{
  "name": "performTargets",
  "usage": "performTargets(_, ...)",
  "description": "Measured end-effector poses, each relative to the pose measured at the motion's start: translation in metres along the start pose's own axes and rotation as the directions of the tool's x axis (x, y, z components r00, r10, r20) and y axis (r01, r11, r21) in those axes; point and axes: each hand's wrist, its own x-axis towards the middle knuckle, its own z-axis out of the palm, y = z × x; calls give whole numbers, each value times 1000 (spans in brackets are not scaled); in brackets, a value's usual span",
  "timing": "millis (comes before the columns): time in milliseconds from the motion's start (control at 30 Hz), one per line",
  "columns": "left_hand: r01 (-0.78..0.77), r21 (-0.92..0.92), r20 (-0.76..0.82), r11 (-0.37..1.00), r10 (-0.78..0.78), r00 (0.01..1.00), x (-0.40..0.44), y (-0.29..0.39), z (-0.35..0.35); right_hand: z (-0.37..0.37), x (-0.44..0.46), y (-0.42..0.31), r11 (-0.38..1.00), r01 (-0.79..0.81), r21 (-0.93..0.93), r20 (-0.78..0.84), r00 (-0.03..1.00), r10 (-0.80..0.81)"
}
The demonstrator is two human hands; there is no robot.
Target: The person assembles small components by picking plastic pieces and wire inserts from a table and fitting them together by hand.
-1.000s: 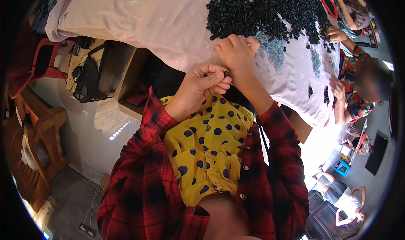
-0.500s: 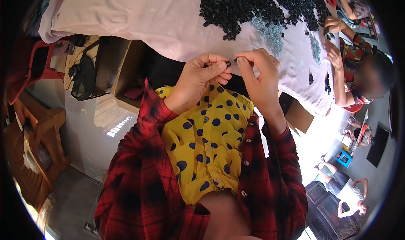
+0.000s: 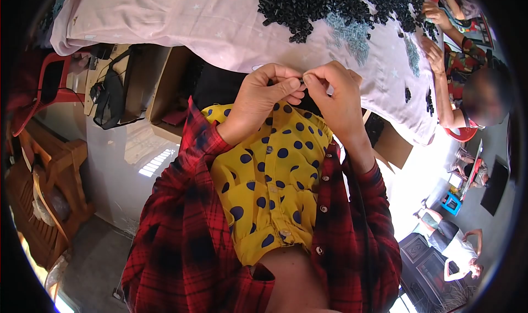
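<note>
My left hand (image 3: pixel 257 95) is closed in a pinch on a small black piece (image 3: pixel 301 81), mostly hidden by the fingertips. Against it, the thumb and forefinger of my right hand (image 3: pixel 338 96) are pressed together at the same spot; a small dark piece showed there a moment earlier, but is now hidden. Both hands are held over my lap, just off the near edge of the pink cloth (image 3: pixel 159 19) on the table. Beyond them on the cloth lies a large pile of small black pieces (image 3: pixel 308 10), with a patch of tiny grey-blue pieces (image 3: pixel 349 41) beside it.
A co-worker's hands (image 3: pixel 434 54) are at the table's right side, by the pile. Open cardboard boxes (image 3: pixel 165 87) stand under the cloth's edge. Red chair (image 3: pixel 52 90) and wooden chair (image 3: pixel 55 175) are at left. Another person (image 3: pixel 459 250) stands at lower right.
My right hand has moved left, so its fingertips now meet those of my left hand. The gap between the two small dark pieces has closed.
</note>
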Motion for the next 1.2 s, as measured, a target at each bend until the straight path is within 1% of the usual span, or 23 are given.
performTargets(33,-5,7,-4,1000,6,1000,0,-1,0,1,-1,2,996,-56,75,10,998,55)
performTargets(67,-4,7,-3,1000,4,1000,0,-2,1,2,-1,1,996,-57,75,10,998,56)
performTargets(100,-7,6,-13,1000,7,1000,-1,-3,1,3,-1,-1,941,-218,260,63,976,209)
performTargets(133,-9,5,-24,1000,9,1000,-1,-3,2,3,-1,-2,826,-370,425,143,929,343)
performTargets(267,23,-3,-56,1000,-23,998,-2,-4,5,2,-3,4,815,-385,434,207,922,326)
performTargets(300,36,-13,-63,999,-37,997,-2,-4,5,2,-4,5,916,-252,311,138,966,218)
performTargets(333,49,-22,-69,999,-50,996,-3,-4,6,3,-5,6,979,-111,172,85,992,97)
performTargets(367,52,-22,-69,998,-53,996,-3,-3,6,2,-6,5,978,-113,173,85,991,100)
performTargets(433,78,-28,-93,997,-80,992,-3,-2,6,0,-7,-1,1000,18,-23,45,999,-17)
performTargets(467,79,-28,-93,996,-82,992,-3,-2,6,-1,-8,-4,1000,17,-23,46,999,-16)
performTargets(533,109,-54,-105,993,-115,988,-3,-3,4,-4,-10,-9,978,110,-177,69,993,-99)
performTargets(567,111,-54,-105,992,-116,988,-2,-3,4,-4,-12,-10,978,108,-177,69,993,-97)
performTargets(633,148,-100,-86,984,-157,984,-2,-4,2,-3,-13,-13,947,167,-273,105,984,-143)
performTargets(667,149,-100,-86,984,-158,984,-2,-3,2,-2,-14,-13,947,166,-273,105,984,-142)
performTargets(733,199,-102,-73,975,-207,976,-2,0,3,-1,-14,-13,899,222,-377,119,974,-191)
performTargets(767,200,-102,-73,974,-208,975,-2,0,2,0,-13,-12,899,222,-377,119,975,-190)
performTargets(833,230,-105,-64,967,-238,969,-1,-1,-1,1,-13,-12,860,258,-441,133,966,-222)
performTargets(867,231,-105,-64,967,-238,969,-1,-1,-2,2,-12,-12,860,258,-441,133,966,-221)
performTargets(933,219,-111,-55,969,-227,972,-1,-2,-3,2,-12,-12,837,304,-455,113,952,-284)
performTargets(1067,205,-72,-2,976,-205,979,2,-3,-8,3,-14,-8,832,311,-460,107,949,-295)
performTargets(1133,344,-113,117,932,-331,936,6,-6,-13,2,-14,-6,819,334,-467,79,938,-337)
performTargets(1200,332,-109,138,937,-317,938,7,-10,-15,1,-14,-7,825,328,-460,73,940,-333)
